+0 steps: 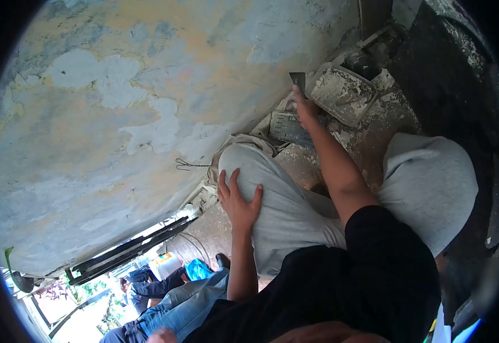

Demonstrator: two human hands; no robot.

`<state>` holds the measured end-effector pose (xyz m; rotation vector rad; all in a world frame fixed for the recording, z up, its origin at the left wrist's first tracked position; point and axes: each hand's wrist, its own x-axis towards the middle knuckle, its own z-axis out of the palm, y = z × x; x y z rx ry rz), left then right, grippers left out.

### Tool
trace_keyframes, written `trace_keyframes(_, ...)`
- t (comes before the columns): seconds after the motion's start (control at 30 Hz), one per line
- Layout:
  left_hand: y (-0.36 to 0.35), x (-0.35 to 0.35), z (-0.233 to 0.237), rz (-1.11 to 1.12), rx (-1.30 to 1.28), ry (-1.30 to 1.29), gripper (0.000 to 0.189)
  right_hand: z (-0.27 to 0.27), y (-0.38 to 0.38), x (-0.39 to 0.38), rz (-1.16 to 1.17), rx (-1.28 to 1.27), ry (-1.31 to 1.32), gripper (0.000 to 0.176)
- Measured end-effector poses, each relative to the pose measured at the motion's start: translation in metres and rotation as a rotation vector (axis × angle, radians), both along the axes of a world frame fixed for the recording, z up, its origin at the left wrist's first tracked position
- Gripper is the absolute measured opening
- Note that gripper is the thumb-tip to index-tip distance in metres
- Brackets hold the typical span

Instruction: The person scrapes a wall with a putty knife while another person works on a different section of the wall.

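Observation:
My right hand reaches out close to the foot of the wall and grips a scraper, its flat dark blade pointing away from me. Beside that hand lies a shallow tray covered in pale flakes. A grey rectangular piece with a marked surface sits just under my right wrist. My left hand rests on my grey-trousered knee, fingers spread, holding nothing.
A wall with peeling, patchy paint rises on the left. Loose flakes litter the floor. A bent wire sticks out near my knee. Another person in jeans sits behind at lower left, near a white container and blue bag.

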<state>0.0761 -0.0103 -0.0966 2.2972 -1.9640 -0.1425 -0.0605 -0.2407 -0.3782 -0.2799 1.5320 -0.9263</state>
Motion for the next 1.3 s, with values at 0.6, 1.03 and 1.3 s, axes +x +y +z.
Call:
trace_keyframes(0.6, -0.014, 0.001, -0.01, -0.07, -0.051, 0.076, 0.07, 0.1, -0.094, -0.093, -0.246, -0.121, -0.417, 0.084)
trace_keyframes(1.03, -0.002, 0.006, -0.011, -0.073, -0.038, 0.01, 0.072, 0.034, -0.028, -0.023, 0.031, 0.025, -0.108, 0.112)
trace_keyframes(1.3, 0.004, -0.001, 0.002, -0.021, -0.033, 0.017, 0.069, -0.02, 0.002, 0.052, 0.01, 0.141, -0.029, 0.078)
